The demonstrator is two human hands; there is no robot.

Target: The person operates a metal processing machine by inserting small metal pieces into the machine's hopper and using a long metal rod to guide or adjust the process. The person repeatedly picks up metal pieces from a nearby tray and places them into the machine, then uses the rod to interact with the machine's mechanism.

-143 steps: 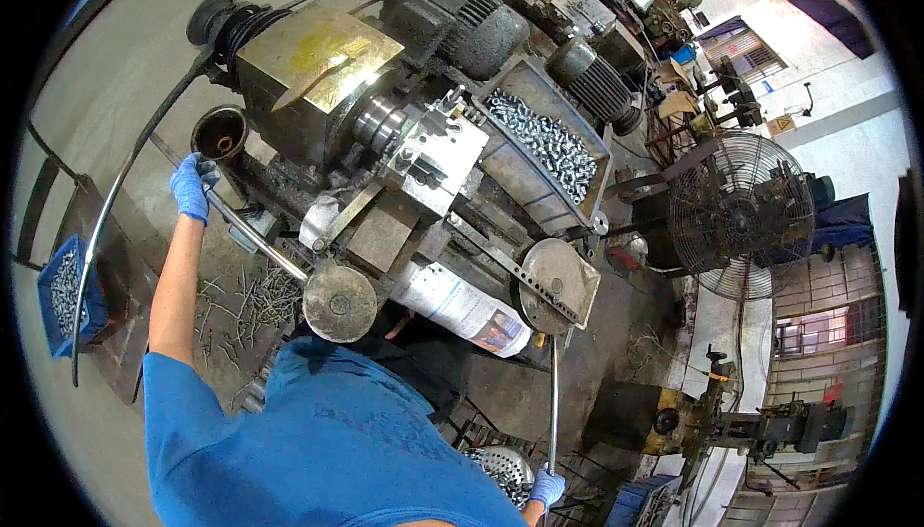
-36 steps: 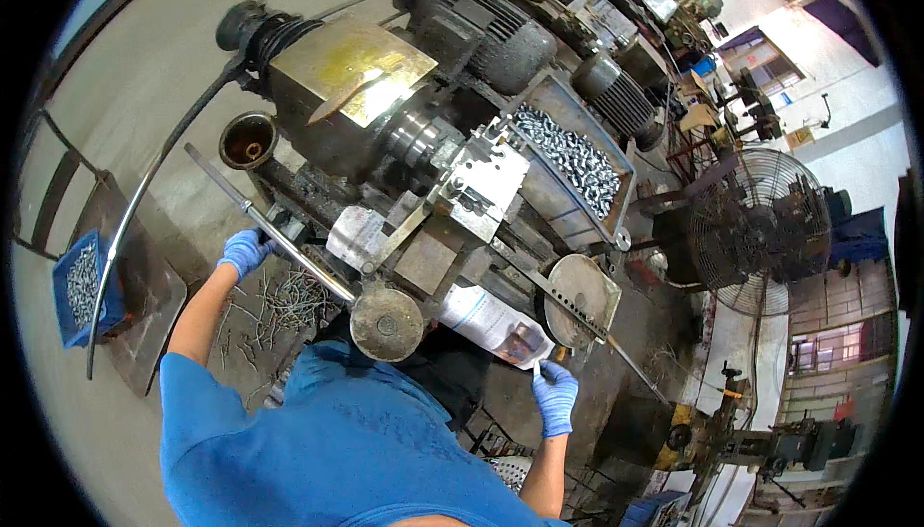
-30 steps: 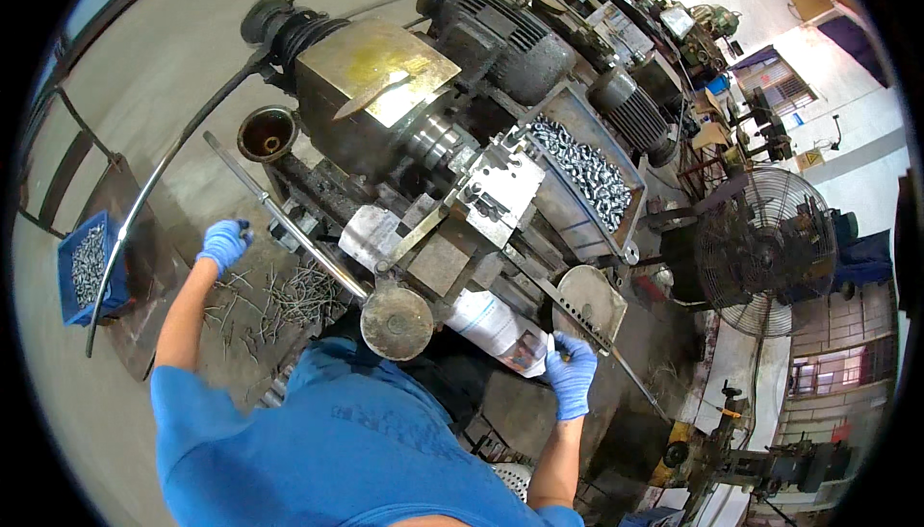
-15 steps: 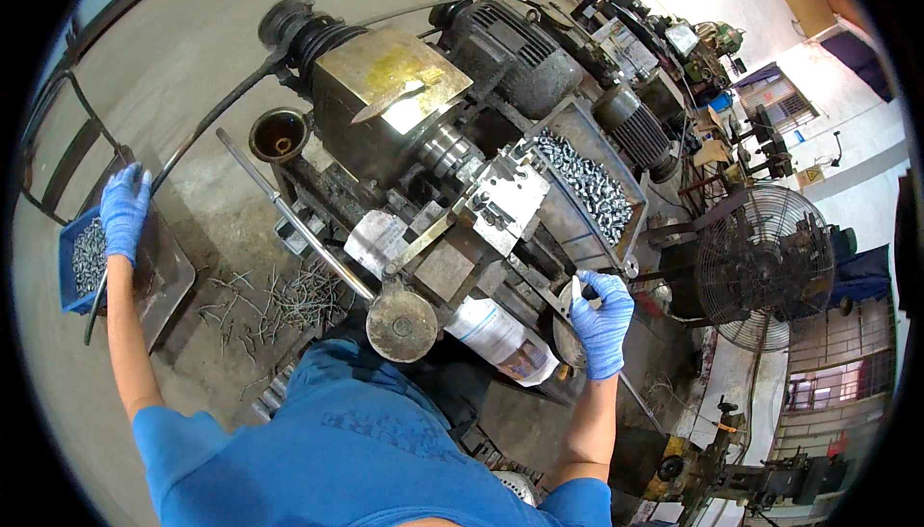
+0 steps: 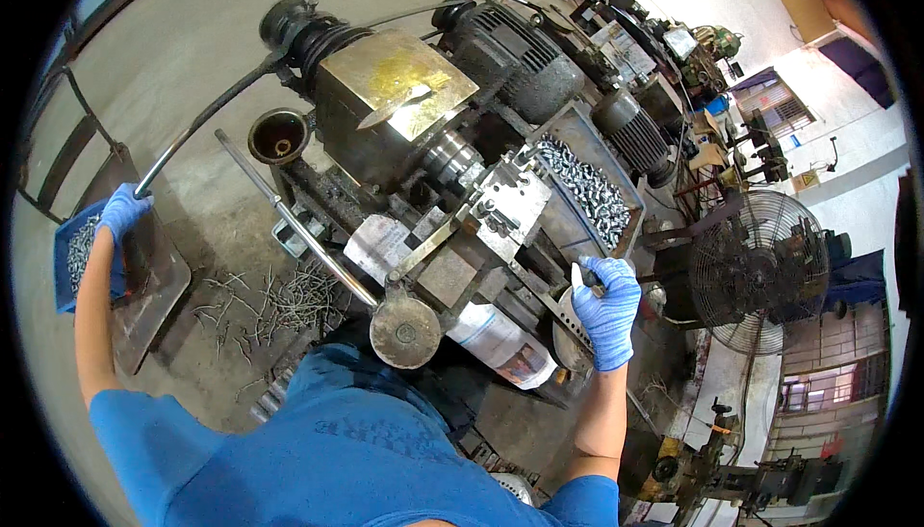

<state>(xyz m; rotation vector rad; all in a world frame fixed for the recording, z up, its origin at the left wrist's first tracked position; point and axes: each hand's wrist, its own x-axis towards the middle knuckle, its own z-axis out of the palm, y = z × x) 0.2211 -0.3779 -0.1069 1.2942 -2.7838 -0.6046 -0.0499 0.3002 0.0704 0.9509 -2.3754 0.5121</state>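
Observation:
At the far left, my left hand (image 5: 123, 211) in a blue glove is closed round the end of a long metal lever (image 5: 189, 140), which runs up to the back of the machine. A blue bin (image 5: 65, 262) of small metal parts sits just beside that hand. My right hand (image 5: 608, 313), also gloved, has its fingers curled above a round metal handwheel (image 5: 570, 346) at the machine's front right. A dark bit shows between these fingers, but what they grip is mostly hidden. A pale, finger-shaped tip (image 5: 577, 275) sticks up beside them.
The machine's spindle (image 5: 450, 156) and tool block (image 5: 510, 209) lie ahead of me. A grey bin (image 5: 563, 224) of metal parts stands right of them. Metal rods (image 5: 298, 298) litter the floor at left. A caged fan (image 5: 760, 272) stands at right.
My left hand has closed round the lever's end, where its fingers were straighter before, and sits slightly lower. My right hand has shifted a little upward and right.

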